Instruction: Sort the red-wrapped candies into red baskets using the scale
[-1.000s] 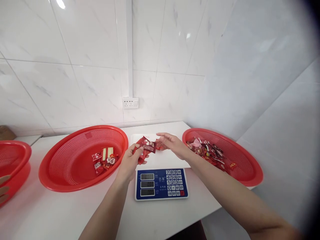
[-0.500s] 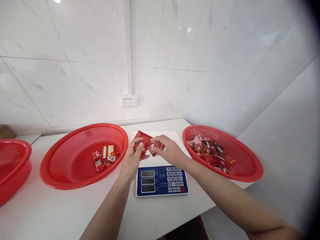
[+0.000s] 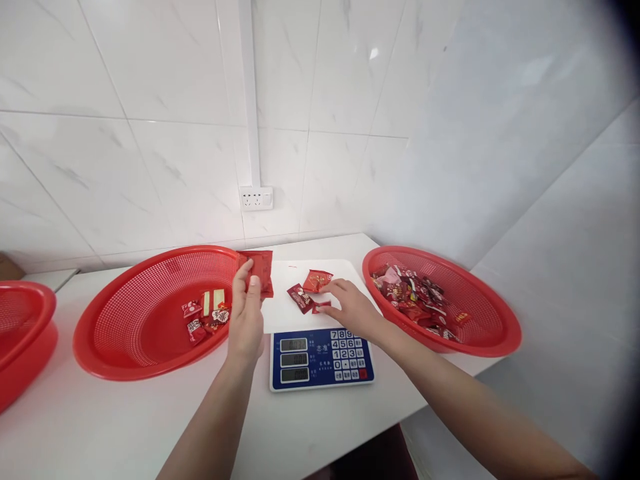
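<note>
White tabletop (image 3: 125, 433) with a left basket (image 3: 120, 320), a right basket (image 3: 485, 327), and a scale (image 3: 323, 377) between them.
If the plate (image 3: 277, 320) of the scale is the centre of a clock, the left basket is at 9 o'clock, with a few packets (image 3: 220, 317) inside, and the right basket at 3, with a heap of packets (image 3: 415, 300). The left hand (image 3: 246, 320), near 9 o'clock, grips a flat red packet (image 3: 263, 273). The right hand (image 3: 353, 310), near 3, has thumb and fingers parted; whether it touches something, I cannot tell. On the plate lie a dark red packet (image 3: 299, 299) near the centre, a bright red packet (image 3: 315, 281) toward 1 o'clock, and a smaller red piece (image 3: 321, 307) toward 5.
</note>
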{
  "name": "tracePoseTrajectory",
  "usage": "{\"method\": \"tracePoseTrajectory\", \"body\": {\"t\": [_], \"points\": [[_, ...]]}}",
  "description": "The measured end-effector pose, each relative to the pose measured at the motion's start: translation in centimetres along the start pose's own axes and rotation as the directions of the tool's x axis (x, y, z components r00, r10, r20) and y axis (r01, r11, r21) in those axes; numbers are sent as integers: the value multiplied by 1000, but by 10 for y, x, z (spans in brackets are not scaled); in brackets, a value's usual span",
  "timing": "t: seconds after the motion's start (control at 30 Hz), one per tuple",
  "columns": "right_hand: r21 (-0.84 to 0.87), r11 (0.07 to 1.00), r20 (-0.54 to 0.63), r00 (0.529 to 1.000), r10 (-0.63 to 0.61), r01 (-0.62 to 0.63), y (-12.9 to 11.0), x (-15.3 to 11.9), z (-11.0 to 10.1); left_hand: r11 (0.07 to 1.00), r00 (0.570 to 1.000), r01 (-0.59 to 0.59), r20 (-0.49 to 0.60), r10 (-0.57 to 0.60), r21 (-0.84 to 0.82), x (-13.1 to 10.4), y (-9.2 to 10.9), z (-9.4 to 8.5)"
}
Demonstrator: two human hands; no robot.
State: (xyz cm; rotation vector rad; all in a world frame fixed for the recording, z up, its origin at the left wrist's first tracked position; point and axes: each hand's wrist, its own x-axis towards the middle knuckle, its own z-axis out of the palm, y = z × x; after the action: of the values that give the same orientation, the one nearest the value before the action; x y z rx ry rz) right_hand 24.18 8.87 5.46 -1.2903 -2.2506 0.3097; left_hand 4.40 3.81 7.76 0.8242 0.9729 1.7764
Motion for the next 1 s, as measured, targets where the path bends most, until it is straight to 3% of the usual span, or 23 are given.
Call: {"method": "tracePoseTrajectory", "body": {"t": [0.1, 0.3, 0.77, 1.0], "points": [[-103, 993, -47, 997, -64, 59, 15, 5, 6, 997, 997, -73, -22, 73, -2, 1, 8, -2], [-157, 982, 60, 993, -97, 105, 26, 17, 16, 998, 998, -55, 36, 55, -8, -3, 8, 0], [-213, 975, 157, 987, -29, 62, 21, 26, 18, 999, 998, -36, 60, 34, 26, -1, 8, -1], [-263, 961, 212, 977, -32, 89, 15, 16, 20, 999, 998, -41, 45, 41, 4, -1, 11, 2]]}}
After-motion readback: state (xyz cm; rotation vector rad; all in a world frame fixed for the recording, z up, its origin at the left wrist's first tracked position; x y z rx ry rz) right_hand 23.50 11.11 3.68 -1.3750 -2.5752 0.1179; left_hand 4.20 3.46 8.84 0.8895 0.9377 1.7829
